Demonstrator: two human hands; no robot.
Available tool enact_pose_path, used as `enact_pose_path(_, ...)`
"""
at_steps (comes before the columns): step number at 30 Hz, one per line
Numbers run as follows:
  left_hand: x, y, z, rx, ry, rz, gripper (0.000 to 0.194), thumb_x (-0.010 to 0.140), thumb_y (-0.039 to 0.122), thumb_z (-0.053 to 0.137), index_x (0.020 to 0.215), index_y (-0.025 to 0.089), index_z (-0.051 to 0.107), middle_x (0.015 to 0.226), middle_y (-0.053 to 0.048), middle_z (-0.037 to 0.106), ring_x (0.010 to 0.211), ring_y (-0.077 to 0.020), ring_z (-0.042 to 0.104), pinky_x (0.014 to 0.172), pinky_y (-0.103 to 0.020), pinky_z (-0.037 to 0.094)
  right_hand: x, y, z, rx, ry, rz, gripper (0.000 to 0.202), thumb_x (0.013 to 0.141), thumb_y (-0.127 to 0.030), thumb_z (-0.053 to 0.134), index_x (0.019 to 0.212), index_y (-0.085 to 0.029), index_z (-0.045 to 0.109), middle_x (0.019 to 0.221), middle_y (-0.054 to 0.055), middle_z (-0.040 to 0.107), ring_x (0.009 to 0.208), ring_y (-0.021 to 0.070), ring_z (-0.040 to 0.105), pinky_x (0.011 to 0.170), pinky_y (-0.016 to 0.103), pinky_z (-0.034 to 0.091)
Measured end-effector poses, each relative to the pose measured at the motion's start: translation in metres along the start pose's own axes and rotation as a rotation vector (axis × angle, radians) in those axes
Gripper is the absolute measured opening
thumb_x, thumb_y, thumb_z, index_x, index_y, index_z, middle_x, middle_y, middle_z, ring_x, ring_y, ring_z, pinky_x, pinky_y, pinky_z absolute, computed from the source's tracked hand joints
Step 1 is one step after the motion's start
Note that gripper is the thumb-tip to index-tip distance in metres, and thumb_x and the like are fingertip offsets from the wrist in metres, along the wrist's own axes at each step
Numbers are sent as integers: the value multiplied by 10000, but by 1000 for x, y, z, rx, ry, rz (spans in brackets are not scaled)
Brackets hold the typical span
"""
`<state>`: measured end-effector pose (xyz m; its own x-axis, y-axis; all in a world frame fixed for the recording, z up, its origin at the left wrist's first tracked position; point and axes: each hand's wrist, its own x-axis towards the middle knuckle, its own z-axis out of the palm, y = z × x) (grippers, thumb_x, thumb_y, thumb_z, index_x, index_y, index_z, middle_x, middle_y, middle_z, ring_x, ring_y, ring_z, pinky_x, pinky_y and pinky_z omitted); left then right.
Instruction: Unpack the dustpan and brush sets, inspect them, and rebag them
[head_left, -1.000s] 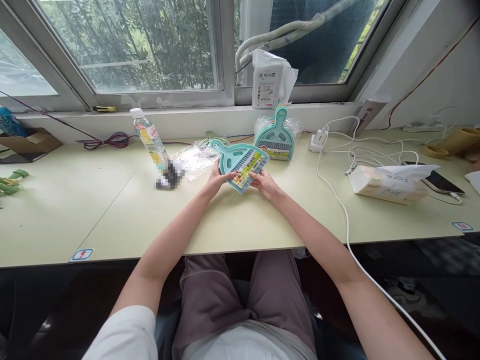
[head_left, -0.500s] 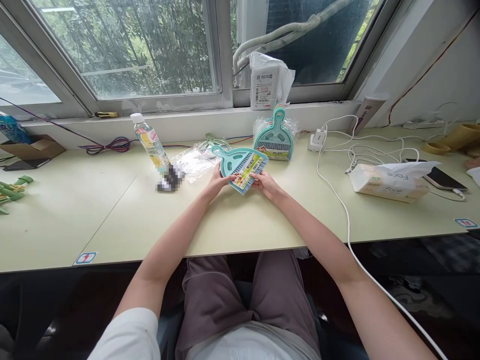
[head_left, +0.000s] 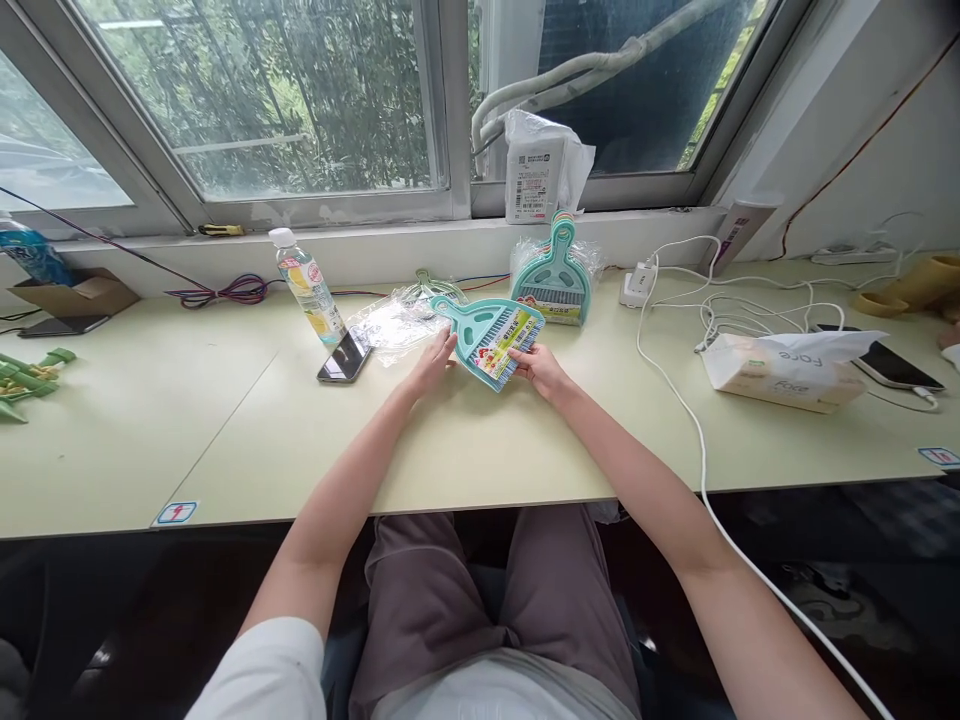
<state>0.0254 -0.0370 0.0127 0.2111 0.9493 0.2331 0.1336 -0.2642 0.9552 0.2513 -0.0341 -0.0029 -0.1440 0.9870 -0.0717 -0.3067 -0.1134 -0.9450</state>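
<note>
A teal dustpan-and-brush set (head_left: 487, 335) with a yellow-green printed label is tilted above the table, its handle toward the upper left. My right hand (head_left: 543, 372) grips its lower right corner, fingers over the label's end. Beside the pan's left edge is my left hand (head_left: 433, 364), its fingers stretched out and not closed round the pan; whether the fingertips touch it is unclear. Behind, a stack of similar teal dustpans (head_left: 556, 280) stands in clear plastic against the sill. Crumpled clear plastic (head_left: 394, 325) lies behind my left hand.
Left of my hands are a leaning bottle (head_left: 309, 290) and a phone (head_left: 345, 358) on the pale table (head_left: 300, 450). A tissue pack (head_left: 784, 375), white cables and a charger (head_left: 637, 284) occupy the right. A wrapped box (head_left: 536, 180) stands on the sill.
My left hand has let go of the dustpan's left side and drawn slightly away. The pan has shifted a little to the right, still in my right hand.
</note>
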Motion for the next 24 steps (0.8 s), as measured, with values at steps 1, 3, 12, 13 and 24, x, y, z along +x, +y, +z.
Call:
enact_pose_path(1, 1, -1, -5, 108, 37, 61, 373, 866, 474, 574, 1146, 235, 628, 1256, -107, 563, 1246, -302, 486, 1039, -454, 439, 1, 0, -1, 2, 3, 0, 114, 823, -97, 655, 921, -156, 656, 975, 67, 752, 821, 180, 726, 809, 357, 611)
enact_pose_path(3, 2, -5, -14, 301, 112, 166, 270, 845, 413, 615, 1016, 211, 670, 1301, -120, 532, 1337, -314, 382, 1148, -475, 295, 1, -1, -2, 11, 4, 0, 114, 832, -93, 641, 926, -157, 651, 965, 66, 753, 808, 178, 725, 803, 360, 613)
enact_pose_path(12, 3, -25, -52, 615, 42, 112, 358, 695, 76, 562, 948, 259, 736, 1043, -109, 653, 1123, -314, 546, 1102, -463, 312, -1, -2, 0, 23, 52, -1, 114, 833, -83, 621, 920, -156, 633, 992, 73, 742, 780, 169, 719, 774, 337, 614)
enact_pose_path(13, 3, -23, -53, 653, 27, 129, 375, 677, 52, 539, 911, 262, 744, 981, -103, 658, 1057, -304, 575, 1066, -447, 349, -1, -2, 0, 23, 62, 1, 111, 831, -81, 623, 913, -156, 633, 986, 72, 743, 775, 167, 717, 770, 333, 614)
enact_pose_path(24, -1, 9, -48, 1126, -49, 222, 234, 622, 24, 426, 579, 202, 571, 656, -45, 597, 667, -189, 561, 667, -304, 410, 3, -5, -6, 54, 180, 120, 120, 824, -25, 597, 885, -127, 612, 858, 59, 741, 722, 141, 709, 692, 268, 608)
